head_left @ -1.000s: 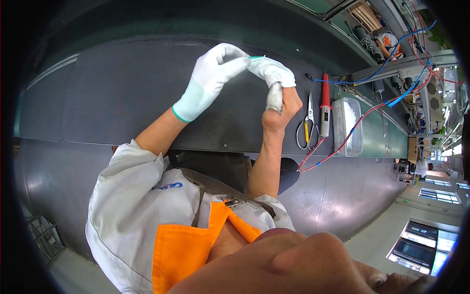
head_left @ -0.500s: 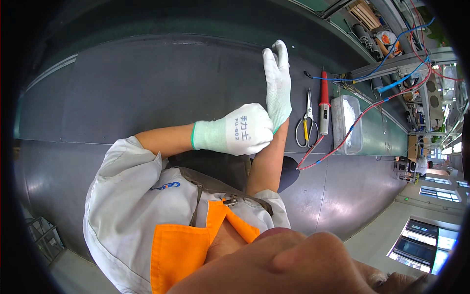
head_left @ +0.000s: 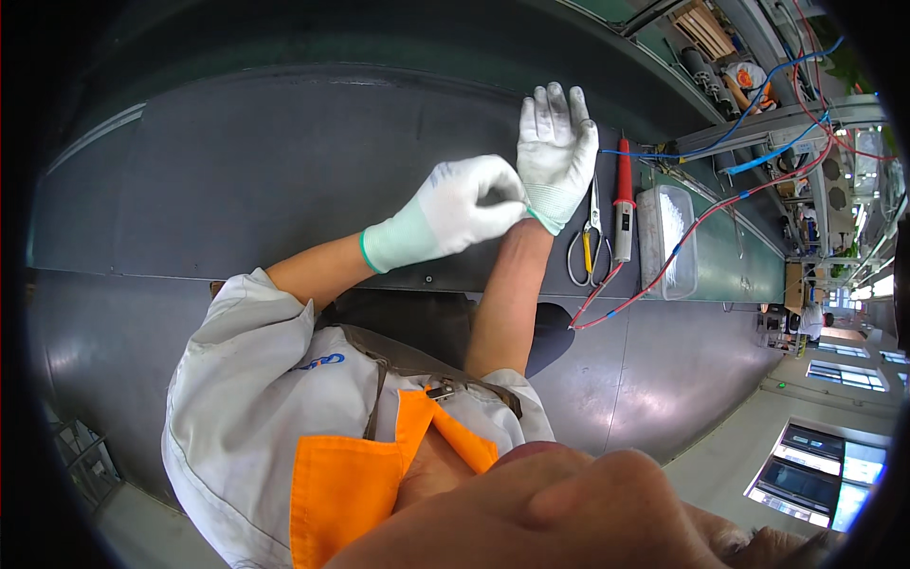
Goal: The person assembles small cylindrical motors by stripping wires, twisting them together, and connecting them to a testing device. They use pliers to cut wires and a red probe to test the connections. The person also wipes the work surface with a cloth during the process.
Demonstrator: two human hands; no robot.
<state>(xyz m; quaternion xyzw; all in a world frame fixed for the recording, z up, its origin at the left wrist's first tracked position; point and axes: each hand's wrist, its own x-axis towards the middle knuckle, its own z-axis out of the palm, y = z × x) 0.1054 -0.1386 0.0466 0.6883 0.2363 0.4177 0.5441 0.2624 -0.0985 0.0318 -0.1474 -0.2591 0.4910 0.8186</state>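
Note:
My left hand [head_left: 455, 207], in a white knit glove with a green hem, is closed in a pinch. Its thumb and finger grip the cuff [head_left: 543, 216] of the white glove on my right hand [head_left: 559, 147], at the inner wrist. That right hand is open and raised, palm showing, fingers stretched upward and thumb to the right. Grey smudges mark its palm and fingertips. Nothing lies in the right hand. Just right of that wrist, scissors [head_left: 590, 242] with a yellow patch on the handle lie on the dark bench [head_left: 284, 180].
Beside the scissors lies a red and white pen-shaped electric tool [head_left: 624, 204]. A clear plastic box [head_left: 690, 270] with white contents stands further right. Red [head_left: 706, 216] and blue cables [head_left: 749, 114] run across the right side. A metal frame [head_left: 834, 112] rises at the far right.
My right hand has turned from edge-on to palm showing, its fingers spreading slightly. My left hand has moved up from the wrist and forearm to the glove's cuff.

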